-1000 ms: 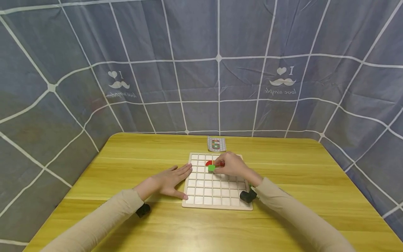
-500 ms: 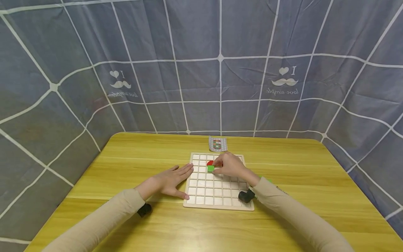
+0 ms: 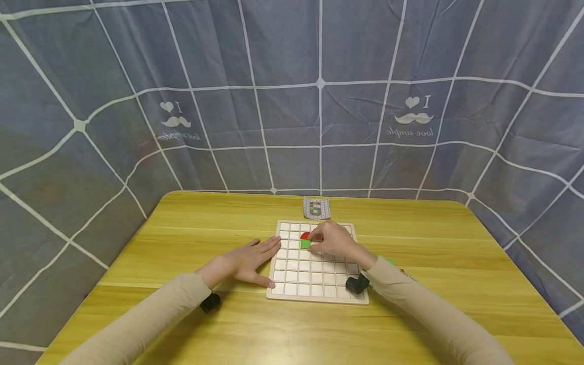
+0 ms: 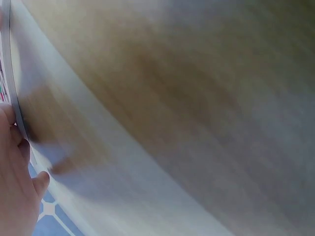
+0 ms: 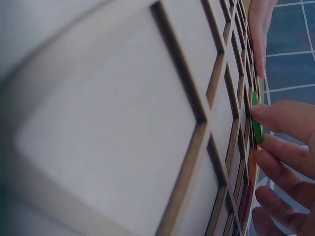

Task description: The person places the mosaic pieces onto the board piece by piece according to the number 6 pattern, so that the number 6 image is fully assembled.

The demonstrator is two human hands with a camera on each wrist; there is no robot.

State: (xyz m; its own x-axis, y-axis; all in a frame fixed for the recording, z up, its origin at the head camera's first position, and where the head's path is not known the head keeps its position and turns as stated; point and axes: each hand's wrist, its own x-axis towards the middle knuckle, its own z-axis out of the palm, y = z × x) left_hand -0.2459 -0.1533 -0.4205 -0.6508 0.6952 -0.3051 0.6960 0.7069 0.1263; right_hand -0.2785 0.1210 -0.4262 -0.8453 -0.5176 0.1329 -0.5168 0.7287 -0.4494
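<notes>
Left hand (image 3: 248,262) spread flat, fingertips at the gridded board's (image 3: 290,276) 9 o'clock rim. Right hand (image 3: 336,240) pinches green square tile (image 3: 304,244), fingers parted only by its width, at 11 o'clock from board centre; can't tell if seated. Crooked release could leave it tipped; dragging fingers could nudge red round-cornered tile (image 3: 304,235) at its 12 o'clock.

the right hand (image 3: 335,240) has lowered the green tile (image 3: 305,244) close beside the red piece (image 3: 304,235).
</notes>
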